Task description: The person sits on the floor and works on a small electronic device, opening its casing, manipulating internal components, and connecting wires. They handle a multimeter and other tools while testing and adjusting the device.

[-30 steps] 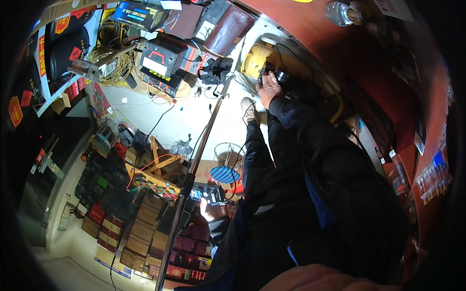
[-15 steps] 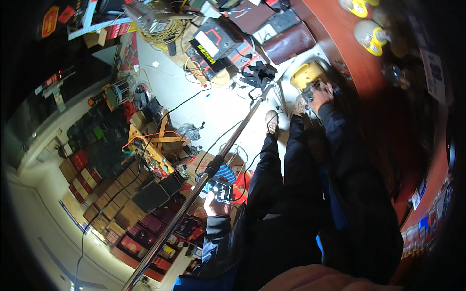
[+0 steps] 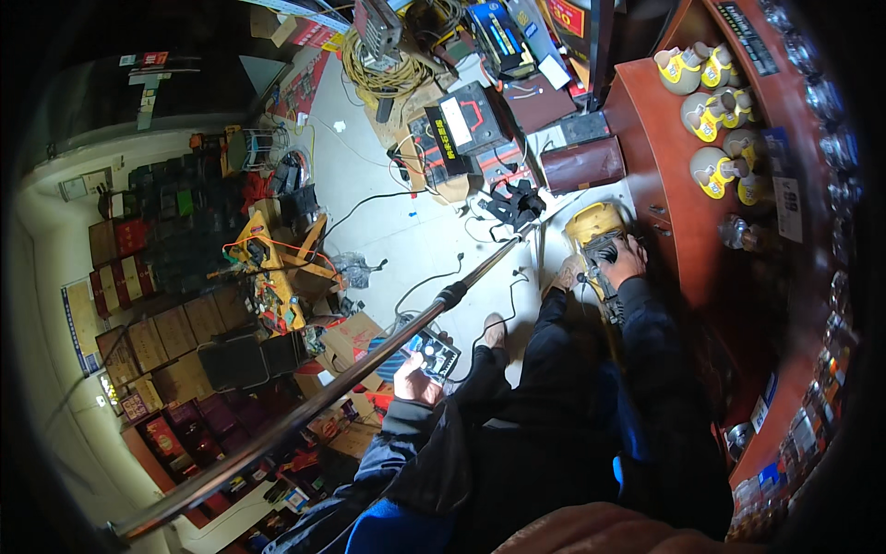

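One yellow device (image 3: pixel 594 222) points lengthwise away under right hand (image 3: pixel 625 261), grip unclear; left hand (image 3: pixel 415 382) grips gadget (image 3: pixel 441 356).

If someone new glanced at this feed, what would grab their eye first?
The long shiny pole slanting from lower left up to the centre. Next, the bright yellow casing just ahead of the right hand, right of centre, and the black box with a red handle, upper centre.

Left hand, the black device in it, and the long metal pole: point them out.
Left hand (image 3: pixel 419 382), head view: the middle of the hand.
Black device (image 3: pixel 443 355), head view: its face toward the camera.
Long metal pole (image 3: pixel 323 387), head view: about midway along its visible shaft.
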The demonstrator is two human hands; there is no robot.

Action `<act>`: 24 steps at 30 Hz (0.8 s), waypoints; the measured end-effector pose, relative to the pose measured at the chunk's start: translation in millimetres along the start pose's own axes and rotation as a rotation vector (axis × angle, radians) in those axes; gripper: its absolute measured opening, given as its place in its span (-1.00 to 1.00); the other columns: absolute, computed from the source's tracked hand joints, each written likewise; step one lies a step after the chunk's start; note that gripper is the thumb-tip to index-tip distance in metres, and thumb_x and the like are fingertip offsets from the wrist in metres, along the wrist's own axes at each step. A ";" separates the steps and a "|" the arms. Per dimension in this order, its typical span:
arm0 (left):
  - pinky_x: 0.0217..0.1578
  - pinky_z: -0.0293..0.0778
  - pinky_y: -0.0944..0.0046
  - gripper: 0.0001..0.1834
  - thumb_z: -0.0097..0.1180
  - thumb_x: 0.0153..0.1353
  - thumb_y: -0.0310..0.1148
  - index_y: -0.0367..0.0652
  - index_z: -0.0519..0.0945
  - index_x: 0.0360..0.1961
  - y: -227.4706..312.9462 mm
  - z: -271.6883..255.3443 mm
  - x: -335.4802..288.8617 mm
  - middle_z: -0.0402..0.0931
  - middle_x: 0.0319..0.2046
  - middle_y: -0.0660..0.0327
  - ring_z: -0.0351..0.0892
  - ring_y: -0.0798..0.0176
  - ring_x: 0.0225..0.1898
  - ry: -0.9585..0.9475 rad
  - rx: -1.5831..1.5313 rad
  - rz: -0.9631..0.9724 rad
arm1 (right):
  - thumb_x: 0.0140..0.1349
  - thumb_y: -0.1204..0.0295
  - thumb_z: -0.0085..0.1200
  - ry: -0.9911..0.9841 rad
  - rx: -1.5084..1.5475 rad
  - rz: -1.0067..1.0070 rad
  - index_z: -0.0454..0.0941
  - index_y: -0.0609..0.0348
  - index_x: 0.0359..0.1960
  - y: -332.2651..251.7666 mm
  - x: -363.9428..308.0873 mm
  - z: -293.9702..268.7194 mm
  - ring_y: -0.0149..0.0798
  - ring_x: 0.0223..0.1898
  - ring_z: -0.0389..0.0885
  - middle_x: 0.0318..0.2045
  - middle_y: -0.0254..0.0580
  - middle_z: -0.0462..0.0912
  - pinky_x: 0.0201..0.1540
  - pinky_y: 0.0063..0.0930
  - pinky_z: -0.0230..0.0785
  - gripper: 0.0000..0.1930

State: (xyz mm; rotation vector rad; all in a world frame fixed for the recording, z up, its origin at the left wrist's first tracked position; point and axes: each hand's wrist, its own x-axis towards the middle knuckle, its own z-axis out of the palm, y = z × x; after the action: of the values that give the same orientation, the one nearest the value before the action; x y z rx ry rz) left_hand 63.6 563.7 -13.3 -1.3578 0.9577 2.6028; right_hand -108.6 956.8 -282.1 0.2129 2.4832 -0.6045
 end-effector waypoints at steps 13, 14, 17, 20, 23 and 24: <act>0.48 0.25 -0.17 -0.38 0.28 0.22 -0.42 -0.33 0.42 0.30 48.8 -92.1 -48.6 0.43 0.30 -0.21 0.38 -0.23 0.39 -0.364 -0.209 0.108 | 0.15 0.28 0.37 0.260 0.424 -0.152 0.65 0.27 0.02 -56.2 -139.1 7.5 0.08 -0.01 0.73 -0.08 0.15 0.74 0.11 -0.17 0.53 -0.56; 0.48 0.23 -0.18 -0.37 0.27 0.23 -0.41 -0.34 0.40 0.32 54.2 -104.8 -55.5 0.41 0.32 -0.22 0.36 -0.24 0.40 -0.410 -0.214 0.119 | 0.15 0.29 0.38 0.249 0.470 -0.213 0.65 0.28 0.01 -69.5 -156.8 12.8 0.04 -0.03 0.74 -0.09 0.14 0.75 0.09 -0.20 0.55 -0.56; 0.51 0.16 -0.20 -0.35 0.19 0.30 -0.42 -0.40 0.31 0.37 67.8 -145.5 -81.7 0.30 0.39 -0.28 0.26 -0.25 0.46 -0.488 -0.236 0.151 | 0.14 0.30 0.43 0.121 0.558 -0.243 0.65 0.33 0.00 -122.5 -214.9 30.9 -0.12 -0.11 0.76 -0.16 0.07 0.76 0.05 -0.32 0.58 -0.54; 0.51 0.17 -0.19 -0.34 0.16 0.31 -0.44 -0.45 0.27 0.39 82.2 -186.7 -115.3 0.32 0.38 -0.28 0.28 -0.25 0.45 -0.523 -0.209 0.212 | 0.21 0.32 0.40 -0.050 0.695 -0.427 0.67 0.29 0.01 -195.5 -298.3 46.6 -0.26 -0.13 0.75 -0.18 -0.05 0.76 0.01 -0.40 0.58 -0.60; 0.48 0.23 -0.17 -0.30 0.19 0.33 -0.42 -0.42 0.23 0.43 97.0 -215.7 -145.7 0.37 0.35 -0.25 0.33 -0.22 0.43 -0.490 -0.146 0.271 | 0.29 0.36 0.32 -0.387 0.618 -0.486 0.66 0.30 0.06 -278.4 -384.8 49.8 -0.31 -0.10 0.72 -0.13 -0.12 0.74 0.03 -0.45 0.57 -0.63; 0.44 0.28 -0.16 -0.29 0.20 0.34 -0.41 -0.36 0.22 0.44 101.0 -218.1 -151.8 0.40 0.33 -0.22 0.38 -0.19 0.40 -0.510 -0.142 0.308 | 0.31 0.36 0.31 -0.499 0.702 -0.588 0.63 0.32 0.10 -306.2 -404.8 47.4 -0.33 -0.07 0.70 -0.11 -0.13 0.72 0.06 -0.46 0.55 -0.61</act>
State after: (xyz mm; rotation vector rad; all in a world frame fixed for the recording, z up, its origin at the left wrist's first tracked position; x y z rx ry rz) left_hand 282.4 397.7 60.2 -0.5287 0.9660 3.0590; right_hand 164.2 656.0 26.0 -0.3835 1.7473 -1.5493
